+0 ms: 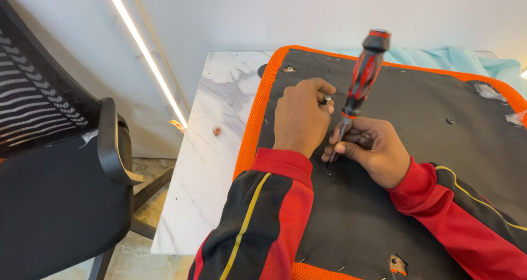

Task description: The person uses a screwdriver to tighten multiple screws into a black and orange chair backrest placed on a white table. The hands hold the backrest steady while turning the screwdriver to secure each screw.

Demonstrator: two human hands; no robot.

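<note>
- Two hands at work over one large dark panel (pixel 395 165) with an orange mesh border, filling the centre and right of the frame; it looks like the underside of a chair seat, lying flat on a white marbled table (pixel 214 148).
- Black office chair (pixel 60 170) with a mesh back and curved armrest stands at the left edge, off the table and well apart from the work.
- Pale turquoise cloth (pixel 461 58) bunched behind the panel, upper right.
- Right hand (pixel 379 148), mid frame: fingers closed low around the metal shank of a red-and-black screwdriver (pixel 359 88). The handle leans up and to the right; the tip is down on the panel, just below the left hand.
- Left hand (pixel 299 118) rests on the panel just left of the shank, fingers curled shut, pinching a small silvery piece (pixel 327 99), probably a screw or bolt, at the fingertips.
- Small fittings on the panel: a metal bracket (pixel 288 69) near the upper-left corner, another at the bottom edge (pixel 397 264), a dark screw point (pixel 450 120) to the right.
- Step in hand, by my reading: tip being seated at a hole in the panel while the fastener waits in the other hand.
- Next move calls for the fastener lined up straight under the tip, and steady downward pressure so it does not slip.
</note>
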